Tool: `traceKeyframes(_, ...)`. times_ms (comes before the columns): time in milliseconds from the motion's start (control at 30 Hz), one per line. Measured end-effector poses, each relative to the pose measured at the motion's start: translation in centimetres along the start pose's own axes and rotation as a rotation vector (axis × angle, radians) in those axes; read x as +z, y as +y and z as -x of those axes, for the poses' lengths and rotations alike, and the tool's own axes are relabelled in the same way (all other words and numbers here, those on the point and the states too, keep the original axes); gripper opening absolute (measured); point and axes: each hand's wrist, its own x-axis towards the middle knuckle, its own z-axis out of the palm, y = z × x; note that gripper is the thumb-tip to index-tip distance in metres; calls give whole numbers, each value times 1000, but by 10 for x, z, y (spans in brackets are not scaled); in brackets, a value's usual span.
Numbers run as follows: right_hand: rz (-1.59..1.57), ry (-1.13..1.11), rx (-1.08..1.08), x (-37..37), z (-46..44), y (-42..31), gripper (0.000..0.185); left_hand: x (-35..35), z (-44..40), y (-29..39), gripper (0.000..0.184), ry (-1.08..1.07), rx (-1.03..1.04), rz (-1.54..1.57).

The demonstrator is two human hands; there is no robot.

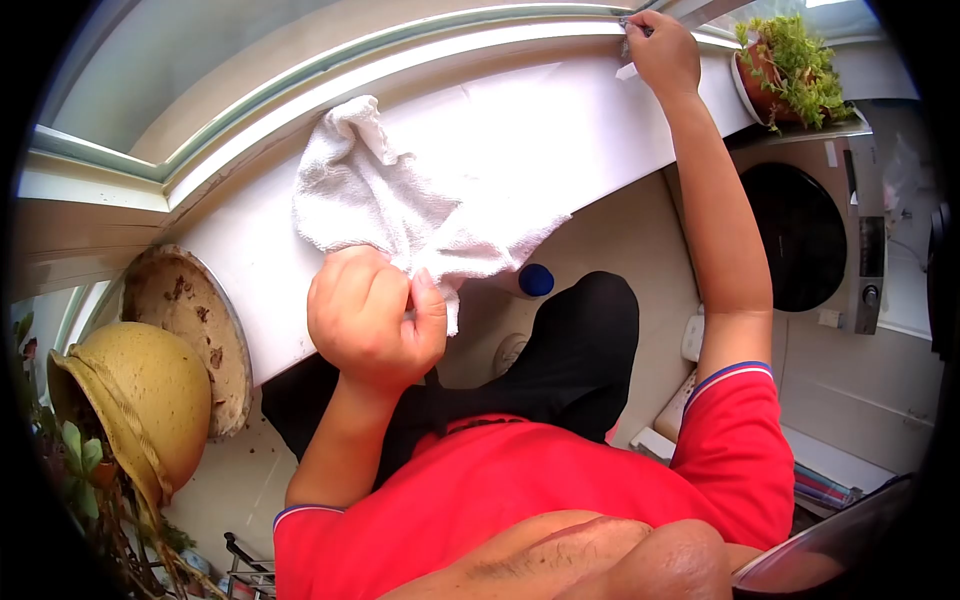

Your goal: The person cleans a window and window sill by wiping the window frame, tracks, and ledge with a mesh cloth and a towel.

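My left hand [375,318] is closed in a fist at the near edge of the white windowsill [540,130], gripping a white terry towel [385,195]. The towel lies bunched on the sill, and part of it hangs over the front edge. My right arm reaches far forward to the window track [450,35]. There the fingers of my right hand [665,55] are pinched together against the frame. A small greyish, shiny bit shows at the fingertips, too small to identify.
A potted green plant [800,75] stands at the sill's right end. On the left are a yellow-brown pot [165,400] and a round, dirt-stained dish [225,340]. Below the sill is a blue cap [536,280]. A black round-topped appliance [795,235] sits to the right.
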Motion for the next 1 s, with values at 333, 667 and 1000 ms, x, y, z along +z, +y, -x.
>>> traceKeyframes(333, -26, -25, -31, 1, -5, 7, 22, 0, 1, 0, 22, 17, -8, 6)
traceKeyframes(667, 0, -42, -71, 3, -14, 16, 23, 7, 4, -6, 20, 78, 36, -13)
traceKeyframes(1000, 16, 38, -85, 3, 0, 9, 27, 6, 2, -4, 21, 56, 25, -20)
